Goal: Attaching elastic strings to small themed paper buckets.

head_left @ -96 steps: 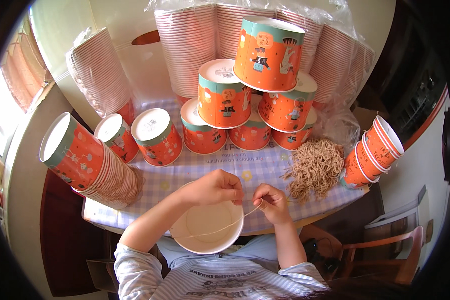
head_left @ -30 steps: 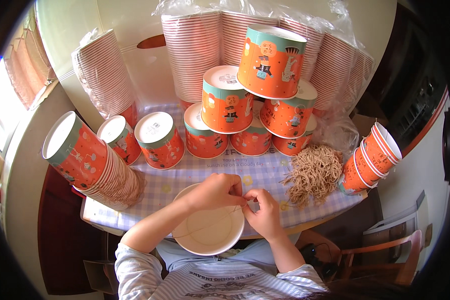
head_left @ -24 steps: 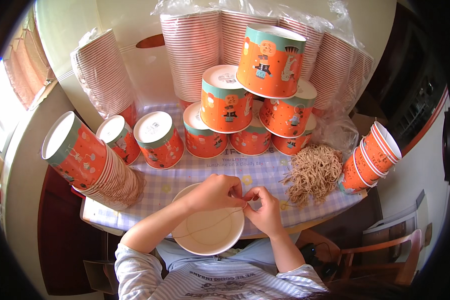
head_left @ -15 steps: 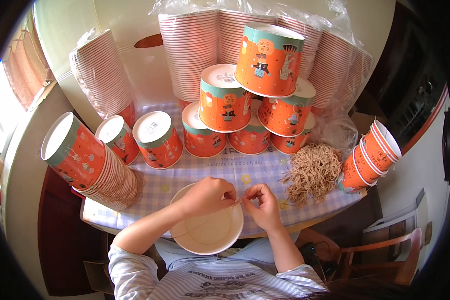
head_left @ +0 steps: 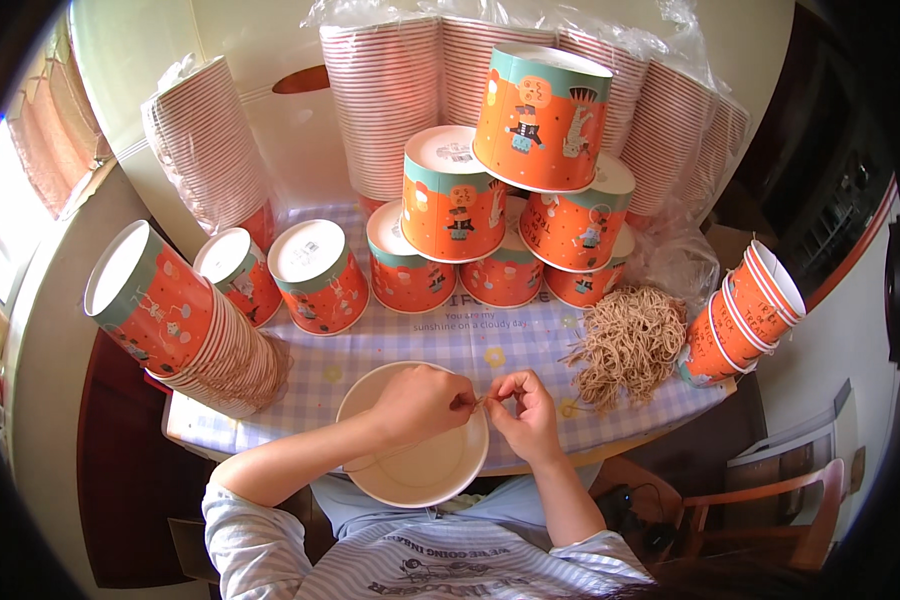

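Note:
A large white paper bucket [head_left: 425, 478] stands mouth up at the table's front edge, close to my body. Above its right rim my left hand [head_left: 422, 405] and my right hand [head_left: 525, 412] almost meet, fingertips pinched together on a thin tan cord [head_left: 380, 459]. A length of that cord runs down across the bucket's inside to its left rim. My fingers hide how the cord lies between them. A tangled heap of tan cords [head_left: 628, 348] rests just right of my right hand.
Orange and green paper buckets [head_left: 454, 205] form an upside-down pyramid behind my hands. Nested bucket stacks stand left [head_left: 185, 325] and right [head_left: 735, 325]. Tall plastic-wrapped stacks [head_left: 385, 110] line the back. A checked cloth [head_left: 360, 350] covers the table; a wooden chair [head_left: 820, 510] is lower right.
My left hand has shifted slightly down, with its wrist turned and the forearm lower. Both hands still pinch the cord over the bucket's right rim.

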Demonstrator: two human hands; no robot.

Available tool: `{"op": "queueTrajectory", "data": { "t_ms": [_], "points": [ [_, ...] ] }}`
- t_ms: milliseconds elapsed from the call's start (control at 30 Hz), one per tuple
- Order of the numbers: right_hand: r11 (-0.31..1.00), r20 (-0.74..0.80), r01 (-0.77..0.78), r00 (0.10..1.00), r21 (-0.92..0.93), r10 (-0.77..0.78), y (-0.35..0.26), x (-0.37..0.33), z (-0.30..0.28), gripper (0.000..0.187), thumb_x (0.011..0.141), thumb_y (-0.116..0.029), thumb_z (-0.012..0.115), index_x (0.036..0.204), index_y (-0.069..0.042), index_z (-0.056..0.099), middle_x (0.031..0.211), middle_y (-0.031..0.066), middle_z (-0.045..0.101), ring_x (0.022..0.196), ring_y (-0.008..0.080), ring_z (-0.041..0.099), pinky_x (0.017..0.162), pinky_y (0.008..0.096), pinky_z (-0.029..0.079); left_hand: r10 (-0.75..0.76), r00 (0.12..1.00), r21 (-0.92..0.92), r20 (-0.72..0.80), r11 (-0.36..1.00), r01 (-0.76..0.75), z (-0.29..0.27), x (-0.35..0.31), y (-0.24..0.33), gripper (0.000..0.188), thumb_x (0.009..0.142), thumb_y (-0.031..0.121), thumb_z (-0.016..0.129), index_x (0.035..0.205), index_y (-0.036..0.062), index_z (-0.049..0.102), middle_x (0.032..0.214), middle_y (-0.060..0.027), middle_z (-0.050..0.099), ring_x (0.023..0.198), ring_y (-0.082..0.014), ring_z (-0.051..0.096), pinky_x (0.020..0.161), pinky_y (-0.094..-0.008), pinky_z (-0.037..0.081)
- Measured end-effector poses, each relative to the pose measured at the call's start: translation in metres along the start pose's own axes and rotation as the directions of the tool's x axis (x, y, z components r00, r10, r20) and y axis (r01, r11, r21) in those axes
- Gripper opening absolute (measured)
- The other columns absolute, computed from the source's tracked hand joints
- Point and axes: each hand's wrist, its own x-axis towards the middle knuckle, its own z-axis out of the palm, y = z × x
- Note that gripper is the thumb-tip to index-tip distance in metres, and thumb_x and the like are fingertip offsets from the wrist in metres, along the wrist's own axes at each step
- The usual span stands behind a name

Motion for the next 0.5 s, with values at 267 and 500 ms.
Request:
{"op": "queueTrajectory", "data": {
  "t_ms": [267, 500],
  "points": [
    [0.990, 0.036, -0.044, 0.999, 0.136, 0.040, -0.0003, 0.0002, -0.0037, 0.021, 0.074, 0.002, 0.060, 0.084, -0.007, 0.044, 0.084, 0.0028, 0.055, 0.077, 0.0080, 0.048, 0.076, 0.0239, 0.038, -0.036, 0.997, 0.030, 0.064, 0.999, 0.034, 0.0001, 0.0005, 0.0033, 0.018, 0.071, 0.027, 0.059, 0.073, 0.0106, 0.067, 0.065, -0.0104, 0.062, 0.062, -0.0272, 0.061, 0.059, -0.0380, 0.049],
    [0.993, 0.042, -0.006, 0.999, 0.118, 0.001, 0.0004, 0.0005, -0.0002, 0.020, 0.075, 0.002, 0.060, 0.084, -0.007, 0.044, 0.084, 0.0029, 0.055, 0.078, 0.0079, 0.048, 0.076, 0.0236, 0.038, -0.023, 0.999, 0.122, 0.023, 0.992, 0.020, 0.0053, -0.0005, 0.0030, 0.018, 0.071, 0.027, 0.059, 0.075, 0.0112, 0.067, 0.065, -0.0106, 0.062, 0.059, -0.0280, 0.060, 0.057, -0.0394, 0.048]
  ]
}}
